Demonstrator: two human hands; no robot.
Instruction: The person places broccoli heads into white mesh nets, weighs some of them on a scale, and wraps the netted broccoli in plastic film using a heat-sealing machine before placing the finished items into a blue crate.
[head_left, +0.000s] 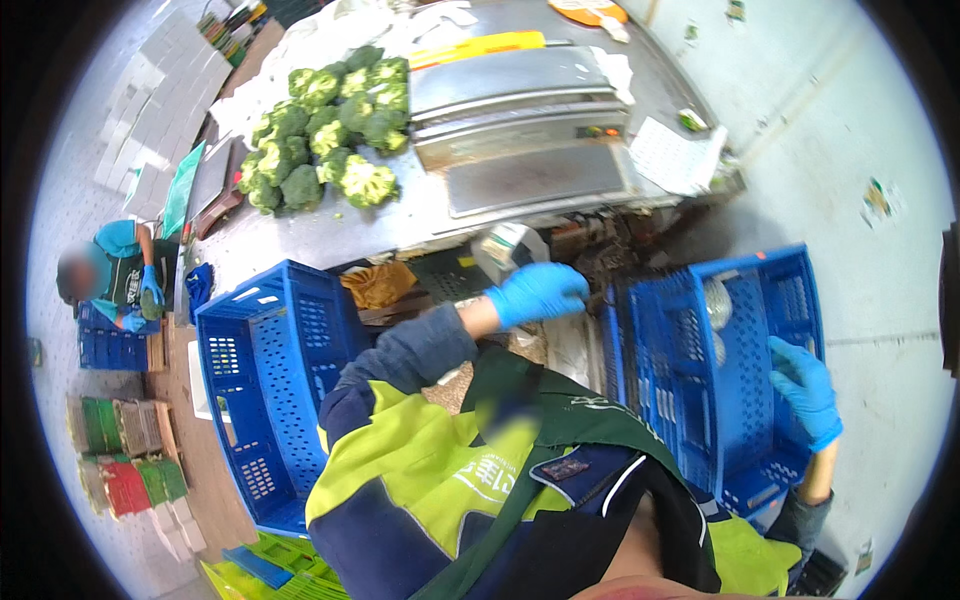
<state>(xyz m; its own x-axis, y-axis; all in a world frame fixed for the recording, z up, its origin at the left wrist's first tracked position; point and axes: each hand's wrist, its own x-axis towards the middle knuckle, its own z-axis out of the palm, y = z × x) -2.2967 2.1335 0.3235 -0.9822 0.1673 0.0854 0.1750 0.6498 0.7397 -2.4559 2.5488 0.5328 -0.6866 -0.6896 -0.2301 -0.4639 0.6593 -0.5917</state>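
Observation:
My left hand (538,294), in a blue glove, hovers in front of the steel table (290,240). Its fingers are loosely bent and slightly apart, and I see nothing in them. On my right, my gloved right hand (808,392) reaches over a blue plastic crate (745,385), fingers spread and holding nothing visible. Inside that crate, by its far inner wall, lie pale round things (717,303) that look wrapped in clear film. Green broccoli heads (325,125) are piled on the table, left of a steel wrapping machine (530,125).
Another blue crate (270,375) stands at my left. At far left a co-worker (115,270) in blue gloves holds a green head. Stacked flattened cartons (125,450) lie on the floor below them. A paper sheet (670,155) hangs at the table's right end, near the pale wall (850,120).

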